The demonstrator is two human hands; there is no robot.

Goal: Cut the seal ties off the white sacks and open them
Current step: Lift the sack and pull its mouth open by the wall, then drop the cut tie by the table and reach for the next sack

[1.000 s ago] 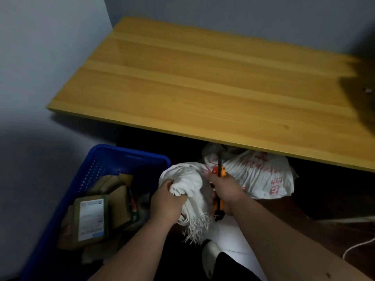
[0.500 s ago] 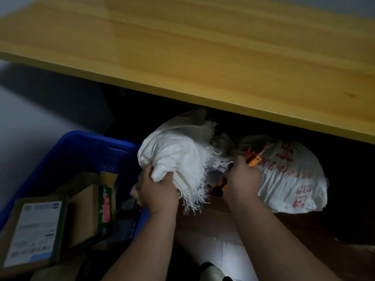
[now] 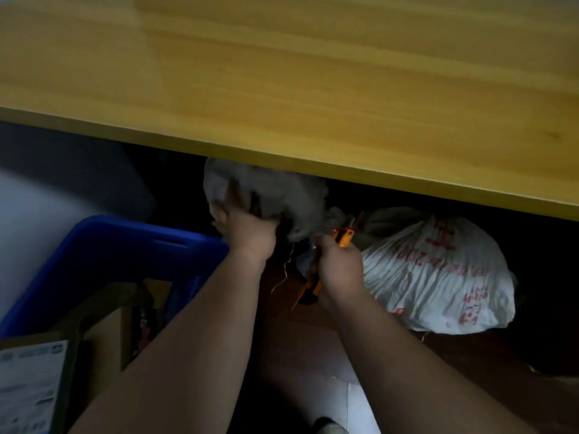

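The view has dropped and closed in since a second ago: the yellow wooden worktop (image 3: pixel 313 73) now fills the upper half, and both hands have pushed forward under its front edge. The left hand (image 3: pixel 247 233) keeps its grip closed around the bunched neck of the white woven sack with the frayed fringe (image 3: pixel 282 198), which it has lifted from in front of the body up into the shadow just below the worktop's edge. The right hand (image 3: pixel 338 267) stays wrapped around the orange-and-black utility knife (image 3: pixel 343 238), whose tip has turned from pointing straight up to angling toward the sack's neck. A loose pale thread (image 3: pixel 286 267) hangs below the held neck. I judge that the cut at the seal tie is under way or just made, with the mouth of this sack not yet spread open.

The second white sack with red printing (image 3: pixel 438 270) lies on the floor to the right, under the worktop, apparently untouched.

Much is obscured. The held sack is blurred and dim, so I cannot make out the tie itself or whether it is severed. The knife's blade is too small and dark to tell if it is extended or touching the fabric. The blue plastic crate (image 3: pixel 125 245) holding cardboard parcels (image 3: pixel 34 383) is cut off at the left and bottom edges.
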